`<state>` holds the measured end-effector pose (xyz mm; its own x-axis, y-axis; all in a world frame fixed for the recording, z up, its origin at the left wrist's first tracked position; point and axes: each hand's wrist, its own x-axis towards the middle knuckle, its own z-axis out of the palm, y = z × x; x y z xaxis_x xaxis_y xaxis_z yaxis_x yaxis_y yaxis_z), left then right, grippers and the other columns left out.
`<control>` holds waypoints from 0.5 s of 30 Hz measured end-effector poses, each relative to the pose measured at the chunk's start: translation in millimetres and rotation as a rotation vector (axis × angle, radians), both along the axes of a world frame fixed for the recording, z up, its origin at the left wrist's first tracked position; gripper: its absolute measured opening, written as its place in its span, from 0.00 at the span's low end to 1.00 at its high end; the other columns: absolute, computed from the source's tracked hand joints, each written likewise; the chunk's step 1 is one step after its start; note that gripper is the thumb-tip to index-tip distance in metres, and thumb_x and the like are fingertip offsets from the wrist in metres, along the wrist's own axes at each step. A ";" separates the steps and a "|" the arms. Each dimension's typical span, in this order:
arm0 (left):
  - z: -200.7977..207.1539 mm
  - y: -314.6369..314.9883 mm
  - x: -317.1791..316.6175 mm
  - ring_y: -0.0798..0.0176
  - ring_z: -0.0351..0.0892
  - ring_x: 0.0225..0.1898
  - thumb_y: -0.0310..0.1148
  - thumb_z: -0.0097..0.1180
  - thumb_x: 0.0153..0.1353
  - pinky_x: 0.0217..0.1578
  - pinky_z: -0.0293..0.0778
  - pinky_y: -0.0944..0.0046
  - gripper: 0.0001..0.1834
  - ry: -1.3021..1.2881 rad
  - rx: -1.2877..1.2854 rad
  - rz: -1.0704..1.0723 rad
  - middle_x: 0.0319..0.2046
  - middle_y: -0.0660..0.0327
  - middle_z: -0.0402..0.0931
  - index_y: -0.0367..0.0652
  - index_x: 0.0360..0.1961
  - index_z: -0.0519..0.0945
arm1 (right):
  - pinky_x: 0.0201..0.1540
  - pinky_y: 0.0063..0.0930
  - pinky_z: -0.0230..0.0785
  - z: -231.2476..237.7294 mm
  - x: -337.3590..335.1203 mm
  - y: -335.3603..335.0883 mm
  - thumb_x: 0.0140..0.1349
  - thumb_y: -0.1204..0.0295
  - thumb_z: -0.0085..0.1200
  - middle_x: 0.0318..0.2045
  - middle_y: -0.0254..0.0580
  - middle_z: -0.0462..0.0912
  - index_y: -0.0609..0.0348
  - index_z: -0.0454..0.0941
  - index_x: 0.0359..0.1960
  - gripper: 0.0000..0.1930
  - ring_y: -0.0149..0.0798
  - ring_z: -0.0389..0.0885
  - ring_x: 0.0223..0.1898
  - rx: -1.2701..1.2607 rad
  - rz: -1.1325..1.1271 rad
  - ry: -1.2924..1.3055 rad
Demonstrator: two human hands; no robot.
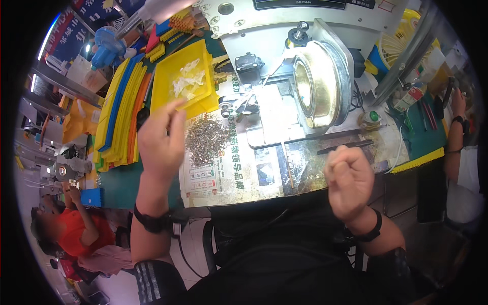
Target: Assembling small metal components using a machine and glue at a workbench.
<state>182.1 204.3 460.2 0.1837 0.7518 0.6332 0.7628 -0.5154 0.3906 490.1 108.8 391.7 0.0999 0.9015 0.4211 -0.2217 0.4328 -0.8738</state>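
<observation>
Metal heap (206, 141), one yellow bin (203, 107), two hands (161, 140) (349, 182)

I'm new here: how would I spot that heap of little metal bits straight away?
Start from the white machine with the big ring. Left of it, find the yellow tray; the heap lies on paper just below that in the picture, right of the left hand. Unlike the tray's pale pieces, it is tangled and glinting brown.
</observation>
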 end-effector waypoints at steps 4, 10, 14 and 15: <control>-18.3 14.0 -21.7 0.49 0.78 0.29 0.21 0.55 0.58 0.30 0.73 0.54 0.14 0.277 0.096 -0.024 0.27 0.54 0.78 0.42 0.44 0.84 | 0.34 0.18 0.61 6.9 -14.5 3.4 0.72 0.76 0.48 0.31 0.33 0.75 0.64 0.72 0.40 0.04 0.21 0.65 0.30 0.050 0.111 -0.001; -57.3 -20.3 7.4 0.49 0.77 0.30 0.23 0.58 0.55 0.31 0.73 0.53 0.15 0.274 -0.132 -0.215 0.27 0.54 0.76 0.43 0.45 0.84 | 0.37 0.18 0.66 8.6 -21.8 6.8 0.71 0.75 0.51 0.31 0.31 0.76 0.64 0.74 0.46 0.07 0.21 0.71 0.33 0.005 0.150 -0.119; -51.3 -21.5 19.7 0.48 0.79 0.32 0.24 0.59 0.58 0.33 0.75 0.54 0.13 0.214 -0.180 -0.185 0.30 0.53 0.78 0.41 0.46 0.84 | 0.35 0.17 0.66 15.1 -50.7 23.8 0.70 0.74 0.53 0.33 0.31 0.77 0.69 0.71 0.58 0.18 0.19 0.71 0.31 -0.201 0.325 -0.049; -50.6 -23.4 22.8 0.49 0.81 0.34 0.25 0.59 0.59 0.35 0.76 0.56 0.13 0.163 -0.187 -0.189 0.34 0.52 0.80 0.41 0.47 0.84 | 0.33 0.16 0.66 18.3 -60.7 32.0 0.70 0.73 0.52 0.31 0.31 0.77 0.70 0.69 0.61 0.20 0.20 0.71 0.29 -0.250 0.324 0.027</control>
<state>204.9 180.9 409.6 0.4193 0.7953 0.4378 0.7209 -0.5848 0.3720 429.4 140.7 410.0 -0.1979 0.9624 0.1863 -0.3355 0.1120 -0.9353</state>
